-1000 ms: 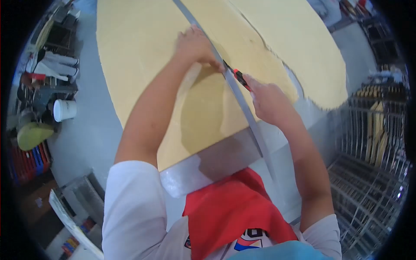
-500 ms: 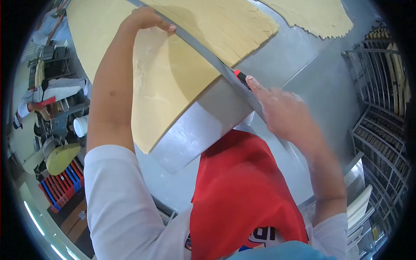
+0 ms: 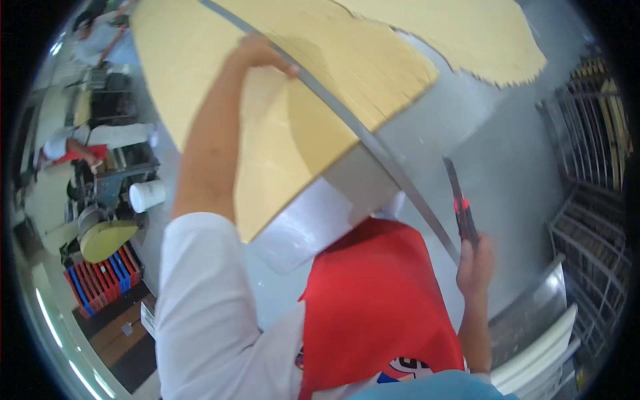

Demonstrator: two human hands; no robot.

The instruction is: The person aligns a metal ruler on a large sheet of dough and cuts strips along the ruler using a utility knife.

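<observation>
The person's right hand [image 3: 475, 260] grips a cutter knife [image 3: 461, 205] beside the near end of the metal strip [image 3: 366, 135], blade pointing away, long axis angled to the strip. The left hand [image 3: 259, 52] touches the strip, finger closure unclear; dough [image 3: 287, 133] flanks it.

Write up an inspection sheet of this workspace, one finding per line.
Surface: grey table; shiny panel along the near sheet's front edge.
Job's things: near sheet yellow, with cut-like lines right of the metal strip crossing it; second sheet beyond; knife clear of both sheets.
Clutter: nothing seen.
Left hand: at the strip, thumb beside its edge; finger details blurred.
Right hand: gripping the knife, blade pointing away from the wearer.
Cables: nothing seen.
Surroundings: white bucket and two people at left; rack at right.
</observation>
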